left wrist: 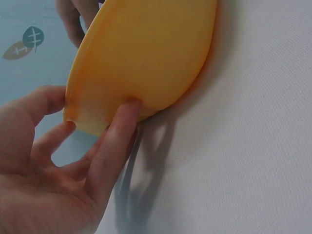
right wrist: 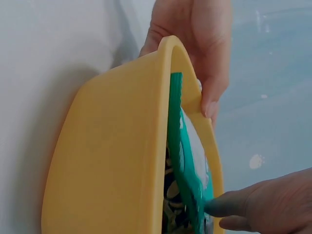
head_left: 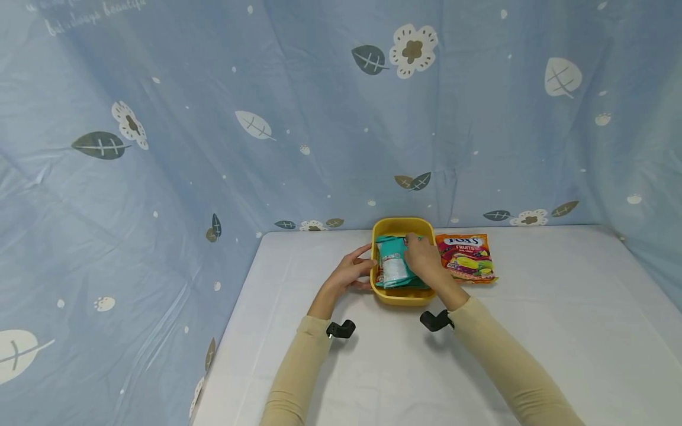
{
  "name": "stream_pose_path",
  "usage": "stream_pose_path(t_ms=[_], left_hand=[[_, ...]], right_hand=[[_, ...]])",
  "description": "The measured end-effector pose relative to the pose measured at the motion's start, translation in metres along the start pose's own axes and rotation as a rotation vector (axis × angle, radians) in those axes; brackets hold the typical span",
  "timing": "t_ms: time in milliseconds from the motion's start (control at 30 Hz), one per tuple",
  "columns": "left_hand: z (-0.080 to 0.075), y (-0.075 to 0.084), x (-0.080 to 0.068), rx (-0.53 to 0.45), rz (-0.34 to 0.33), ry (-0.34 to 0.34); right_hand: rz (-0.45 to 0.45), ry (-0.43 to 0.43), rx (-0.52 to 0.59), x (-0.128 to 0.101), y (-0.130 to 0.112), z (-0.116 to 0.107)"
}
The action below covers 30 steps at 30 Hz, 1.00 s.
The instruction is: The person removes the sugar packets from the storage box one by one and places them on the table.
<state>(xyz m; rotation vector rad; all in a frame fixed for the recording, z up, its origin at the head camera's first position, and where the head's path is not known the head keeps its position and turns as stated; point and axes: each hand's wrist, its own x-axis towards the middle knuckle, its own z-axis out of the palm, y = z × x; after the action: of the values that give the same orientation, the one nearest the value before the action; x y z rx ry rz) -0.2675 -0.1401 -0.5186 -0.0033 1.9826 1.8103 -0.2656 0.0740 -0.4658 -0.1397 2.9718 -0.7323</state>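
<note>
A yellow plastic basket [head_left: 403, 300] stands on the white table near its back edge. Inside lie teal snack packets [head_left: 394, 266], one with a white panel. My left hand [head_left: 348, 272] grips the basket's left side; in the left wrist view its fingers [left wrist: 119, 131] touch the outer wall, and in the right wrist view its thumb bends over the rim. My right hand [head_left: 423, 257] reaches over the right rim, its fingertips [right wrist: 219, 205] pressing on the teal packet. Beneath that packet, a dark-patterned pack [right wrist: 173, 195] shows partly; the rest is hidden.
An orange and dark red Fox's Fruits candy bag [head_left: 466, 258] lies flat on the table just right of the basket. Behind the table hangs a blue curtain [head_left: 330, 118] with leaf and flower prints. Each wrist carries a small black camera [head_left: 341, 329].
</note>
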Motion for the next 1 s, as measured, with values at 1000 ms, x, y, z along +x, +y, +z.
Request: stream_pose_path(t_ms=[1000], left_hand=[[0.0005, -0.0001, -0.0004, -0.002, -0.007, -0.009]], right_hand=[[0.087, -0.054, 0.179, 0.0009, 0.0083, -0.0029]])
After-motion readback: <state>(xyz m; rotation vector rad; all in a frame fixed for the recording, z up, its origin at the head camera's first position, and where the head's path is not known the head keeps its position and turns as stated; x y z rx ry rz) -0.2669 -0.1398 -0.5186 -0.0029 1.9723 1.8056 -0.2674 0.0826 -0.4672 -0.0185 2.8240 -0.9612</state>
